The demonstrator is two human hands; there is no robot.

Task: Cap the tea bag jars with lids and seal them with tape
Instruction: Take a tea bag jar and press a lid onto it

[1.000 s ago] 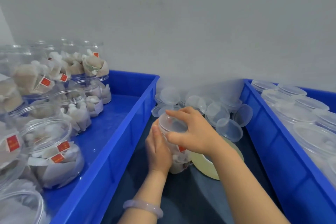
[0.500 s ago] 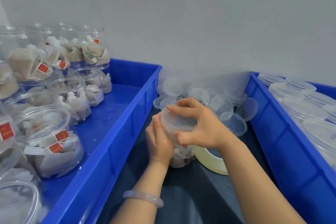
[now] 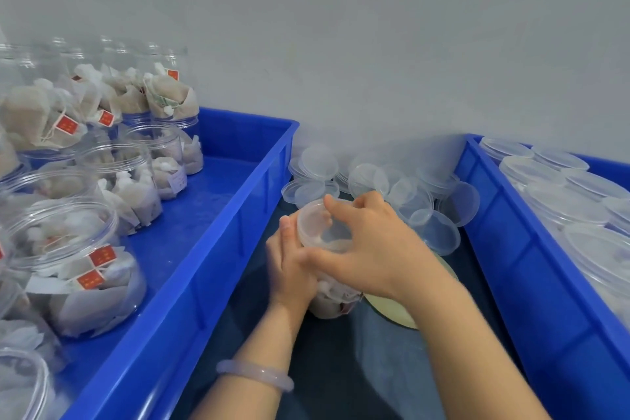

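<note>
Right hand [image 3: 371,249] is shifted a little since half a second ago: the thumb is now brought down over the near rim of the lid [image 3: 324,232], up against the left hand [image 3: 288,266]. The tea bag jar [image 3: 332,302] is kept on the same spot between the two hands.

Hand state:
- The left hand is wrapped round the jar's side, and the jar is steadied upright.
- The right hand is curled over the lid from above, with fingertips on the far rim and thumb on the near rim.
- The lid is set on the jar mouth. Whether it is fully snapped down cannot be told.

Layout:
- The tape roll [image 3: 397,314] is laid flat just beside the jar, partly hidden under the right wrist, and is not held.
- The loose lids [image 3: 402,194] are piled just beyond both hands.
- The open jars [image 3: 68,249] are stacked in the blue crate [image 3: 211,266] out past the left hand.
- The capped jars [image 3: 572,208] are lined up in the second crate [image 3: 531,283] past the right hand.

Progress, as judged:
- This jar's capping is nearly done and its taping is not started.
- A good batch is already lidded on the right. Tape on those cannot be made out.
- Many uncapped jars are left, so the task is judged to be mid-run.
</note>
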